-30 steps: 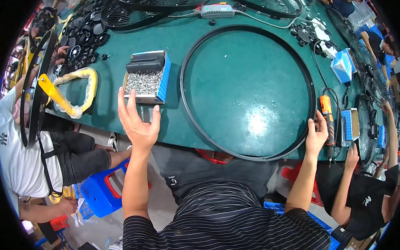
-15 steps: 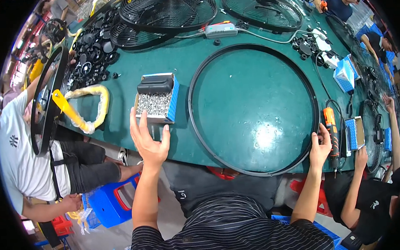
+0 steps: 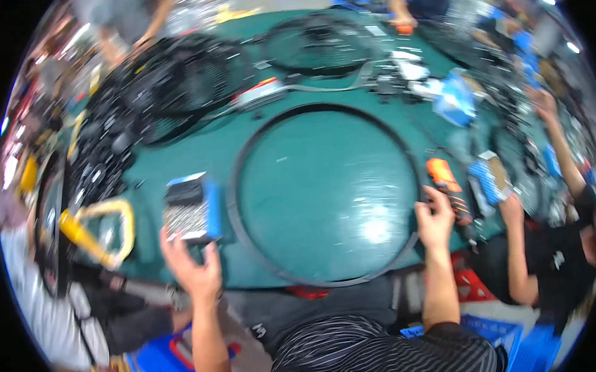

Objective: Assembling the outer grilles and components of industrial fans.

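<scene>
A large black ring [image 3: 233, 200], like a fan's outer hoop, lies flat on the green table [image 3: 324, 191]. My left hand [image 3: 196, 268] is at the near side of a blue-and-white box [image 3: 213, 208], fingers spread, fingertips at its near edge. In that box sit small silver screws [image 3: 186, 219] and a black block [image 3: 185, 190]. My right hand [image 3: 436, 224] is beside the ring's right edge, thumb and fingers apart; whether it touches the ring is blurred. Just right of it lies an orange-and-black electric screwdriver [image 3: 450, 190].
Black fan grilles [image 3: 319, 44], a white adapter [image 3: 260, 94] and piles of black parts [image 3: 103, 157] fill the far and left sides. A yellow looped piece [image 3: 125, 225] lies left. A second blue box [image 3: 487, 183] stands right, near a co-worker's hand [image 3: 511, 211]. Other people surround the table.
The whole view has swung and blurred, so table, ring and box appear lower and farther left. My hands keep much the same places beside the box and the ring.
</scene>
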`<state>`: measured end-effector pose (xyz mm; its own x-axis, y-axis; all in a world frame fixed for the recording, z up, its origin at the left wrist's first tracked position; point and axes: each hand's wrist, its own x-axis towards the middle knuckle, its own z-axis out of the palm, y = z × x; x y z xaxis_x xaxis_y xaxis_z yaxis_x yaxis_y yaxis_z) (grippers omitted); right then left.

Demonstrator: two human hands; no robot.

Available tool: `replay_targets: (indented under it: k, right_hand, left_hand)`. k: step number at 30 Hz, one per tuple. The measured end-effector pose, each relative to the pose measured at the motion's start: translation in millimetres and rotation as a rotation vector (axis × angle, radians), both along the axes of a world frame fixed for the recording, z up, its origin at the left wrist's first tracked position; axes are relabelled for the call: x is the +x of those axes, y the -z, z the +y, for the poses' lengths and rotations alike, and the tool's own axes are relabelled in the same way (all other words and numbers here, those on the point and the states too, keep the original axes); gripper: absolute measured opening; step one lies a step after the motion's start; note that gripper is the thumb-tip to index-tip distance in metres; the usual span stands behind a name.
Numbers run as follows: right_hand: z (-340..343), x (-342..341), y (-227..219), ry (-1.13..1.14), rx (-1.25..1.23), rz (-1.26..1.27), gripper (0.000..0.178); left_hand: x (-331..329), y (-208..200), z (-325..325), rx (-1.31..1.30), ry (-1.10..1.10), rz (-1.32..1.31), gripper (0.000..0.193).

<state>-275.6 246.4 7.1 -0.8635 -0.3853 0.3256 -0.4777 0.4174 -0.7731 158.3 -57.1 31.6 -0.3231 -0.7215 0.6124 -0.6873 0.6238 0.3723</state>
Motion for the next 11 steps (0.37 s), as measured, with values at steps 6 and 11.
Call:
replay_targets:
  k: [6, 11]
  right_hand:
    - [-6, 6, -10, 0.008, -0.085, 0.095, 0.042]
    - [2, 15, -64, 0.001, -0.071, 0.624, 0.052]
  left_hand:
    - [-7, -1, 1, -0.062, 0.043, 0.019, 0.070]
    - [1, 10, -5, -0.089, 0.038, 0.016, 0.073]
